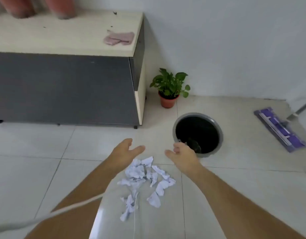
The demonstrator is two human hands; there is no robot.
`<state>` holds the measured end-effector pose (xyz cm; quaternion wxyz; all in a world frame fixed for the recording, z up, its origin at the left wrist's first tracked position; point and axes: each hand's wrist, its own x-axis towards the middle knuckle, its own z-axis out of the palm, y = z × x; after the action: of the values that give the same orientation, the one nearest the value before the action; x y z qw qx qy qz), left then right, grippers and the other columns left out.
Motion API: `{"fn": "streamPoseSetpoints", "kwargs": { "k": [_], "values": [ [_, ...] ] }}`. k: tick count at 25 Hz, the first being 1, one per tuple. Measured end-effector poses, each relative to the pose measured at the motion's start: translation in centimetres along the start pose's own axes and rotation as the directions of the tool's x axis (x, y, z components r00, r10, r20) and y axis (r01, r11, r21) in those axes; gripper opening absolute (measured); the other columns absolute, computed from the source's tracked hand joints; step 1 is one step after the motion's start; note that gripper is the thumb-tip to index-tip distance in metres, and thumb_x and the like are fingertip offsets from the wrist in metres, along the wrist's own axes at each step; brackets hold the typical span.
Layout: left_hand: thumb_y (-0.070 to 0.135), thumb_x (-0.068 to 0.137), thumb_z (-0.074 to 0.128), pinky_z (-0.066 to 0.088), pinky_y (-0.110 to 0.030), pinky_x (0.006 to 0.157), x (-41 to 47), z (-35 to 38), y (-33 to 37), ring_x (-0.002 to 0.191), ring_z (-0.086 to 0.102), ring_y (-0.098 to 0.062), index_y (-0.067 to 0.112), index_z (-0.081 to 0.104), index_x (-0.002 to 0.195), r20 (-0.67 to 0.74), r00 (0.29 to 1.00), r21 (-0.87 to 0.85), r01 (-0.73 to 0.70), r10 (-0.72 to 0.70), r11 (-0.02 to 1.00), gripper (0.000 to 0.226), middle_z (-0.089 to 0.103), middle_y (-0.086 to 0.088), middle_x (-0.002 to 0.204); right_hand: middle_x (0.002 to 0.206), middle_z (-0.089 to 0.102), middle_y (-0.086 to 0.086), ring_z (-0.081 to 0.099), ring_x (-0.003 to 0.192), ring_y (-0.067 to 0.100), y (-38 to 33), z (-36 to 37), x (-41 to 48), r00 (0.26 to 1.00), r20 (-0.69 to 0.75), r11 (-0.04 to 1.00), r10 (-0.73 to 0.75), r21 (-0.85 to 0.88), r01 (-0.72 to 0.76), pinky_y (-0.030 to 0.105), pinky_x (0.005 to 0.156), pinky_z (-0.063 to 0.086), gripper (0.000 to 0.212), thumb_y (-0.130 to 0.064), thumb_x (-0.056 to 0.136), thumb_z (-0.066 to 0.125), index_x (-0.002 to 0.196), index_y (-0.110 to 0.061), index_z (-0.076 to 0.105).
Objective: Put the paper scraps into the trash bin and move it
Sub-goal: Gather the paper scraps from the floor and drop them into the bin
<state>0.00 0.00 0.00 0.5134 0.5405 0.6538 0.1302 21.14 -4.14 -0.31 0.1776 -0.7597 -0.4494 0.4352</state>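
Nearest me, crumpled white paper scraps (143,183) lie heaped on glossy floor tiles (37,178). My left hand (125,150) and right hand (182,155) hover above, fingers spread, empty. Beyond stands the round grey trash bin (221,133), black-lined, bare tile around it.

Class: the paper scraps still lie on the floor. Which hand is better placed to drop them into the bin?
Right hand: it is open beside the trash bin, the paper scraps just below; the left hand is farther away.
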Motion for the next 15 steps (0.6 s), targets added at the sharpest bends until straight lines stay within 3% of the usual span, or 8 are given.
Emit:
{"fn": "streamPoseSetpoints", "kwargs": {
  "k": [2, 4, 6, 7, 8, 12, 13, 15],
  "values": [
    [0.046, 0.087, 0.064, 0.034, -0.035, 0.110, 3.1, 3.4, -4.8, 0.139, 0.038, -0.022, 0.014, 0.032, 0.148, 0.025, 0.999, 0.059, -0.032, 0.031, 0.998, 0.076, 0.036, -0.006, 0.155, 0.142, 0.051, 0.011, 0.053, 0.124, 0.023, 4.6, 5.0, 3.1, 0.999, 0.042, 0.999, -0.013, -0.031, 0.014, 0.032, 0.103, 0.042, 0.062, -0.036, 0.088, 0.063, 0.140, -0.009, 0.042],
    [0.039, 0.086, 0.069, 0.039, -0.025, 0.095, 6.5, 6.2, -9.9, 0.132, 0.044, -0.020, 0.020, 0.044, 0.140, 0.049, 0.999, 0.128, -0.003, -0.003, 0.992, 0.062, 0.046, -0.004, 0.145, 0.141, 0.052, 0.011, 0.052, 0.126, 0.024, 9.2, 9.3, 6.2, 0.998, 0.066, 0.998, -0.005, -0.069, 0.010, 0.032, 0.102, 0.044, 0.064, -0.033, 0.087, 0.065, 0.141, -0.009, 0.042],
    [0.030, 0.085, 0.072, 0.037, -0.010, 0.071, 9.0, 9.1, -14.2, 0.107, 0.048, -0.015, 0.041, 0.051, 0.099, 0.087, 0.996, 0.200, -0.028, 0.010, 0.979, 0.027, 0.055, 0.011, 0.109, 0.137, 0.053, 0.009, 0.054, 0.121, 0.024, 13.5, 13.0, 8.8, 0.998, 0.067, 0.994, 0.012, -0.108, -0.004, 0.027, 0.092, 0.044, 0.061, -0.030, 0.086, 0.065, 0.139, -0.009, 0.043],
    [0.026, 0.085, 0.071, 0.035, -0.005, 0.065, 10.5, 10.4, -16.1, 0.100, 0.045, -0.011, 0.043, 0.044, 0.083, 0.127, 0.991, 0.208, -0.069, 0.043, 0.976, 0.033, 0.049, 0.021, 0.094, 0.135, 0.054, 0.010, 0.056, 0.118, 0.025, 15.5, 14.4, 10.2, 0.998, 0.054, 0.991, 0.008, -0.131, -0.001, 0.028, 0.090, 0.045, 0.058, -0.028, 0.086, 0.065, 0.137, -0.008, 0.046],
    [0.023, 0.086, 0.071, 0.036, -0.003, 0.065, 11.3, 11.4, -17.0, 0.096, 0.043, -0.007, 0.043, 0.042, 0.079, 0.148, 0.986, 0.176, -0.101, 0.075, 0.979, 0.036, 0.044, 0.026, 0.088, 0.131, 0.056, 0.011, 0.057, 0.115, 0.026, 17.0, 15.5, 11.3, 0.999, 0.032, 0.989, 0.002, -0.151, 0.002, 0.031, 0.091, 0.047, 0.054, -0.026, 0.085, 0.065, 0.132, -0.007, 0.049],
    [0.022, 0.089, 0.067, 0.036, -0.003, 0.069, 14.1, 13.6, -21.8, 0.083, 0.050, 0.006, 0.034, 0.054, 0.098, 0.126, 0.987, 0.282, -0.136, 0.104, 0.950, 0.020, 0.046, 0.022, 0.093, 0.126, 0.054, 0.010, 0.054, 0.113, 0.026, 21.6, 18.0, 13.6, 1.000, 0.001, 0.980, 0.028, -0.198, -0.028, 0.037, 0.094, 0.048, 0.050, -0.022, 0.082, 0.065, 0.127, -0.008, 0.050],
    [0.027, 0.087, 0.065, 0.036, -0.008, 0.074, 14.5, 13.8, -22.9, 0.092, 0.054, -0.002, 0.025, 0.057, 0.108, 0.109, 0.990, 0.364, -0.127, 0.094, 0.923, 0.023, 0.046, 0.015, 0.098, 0.127, 0.054, 0.009, 0.054, 0.115, 0.026, 22.3, 18.1, 13.9, 1.000, -0.007, 0.976, 0.030, -0.217, -0.030, 0.037, 0.095, 0.047, 0.050, -0.021, 0.082, 0.065, 0.128, -0.008, 0.050],
    [0.037, 0.078, 0.058, 0.042, -0.023, 0.084, 15.8, 14.1, -24.8, 0.115, 0.053, -0.021, 0.015, 0.050, 0.128, 0.127, 0.986, 0.537, -0.164, 0.112, 0.828, 0.055, 0.047, 0.002, 0.113, 0.128, 0.053, 0.008, 0.053, 0.117, 0.025, 23.1, 18.3, 14.6, 0.999, -0.031, 0.967, 0.023, -0.253, -0.030, 0.037, 0.097, 0.047, 0.051, -0.019, 0.083, 0.065, 0.131, -0.011, 0.049]
  ]
}}
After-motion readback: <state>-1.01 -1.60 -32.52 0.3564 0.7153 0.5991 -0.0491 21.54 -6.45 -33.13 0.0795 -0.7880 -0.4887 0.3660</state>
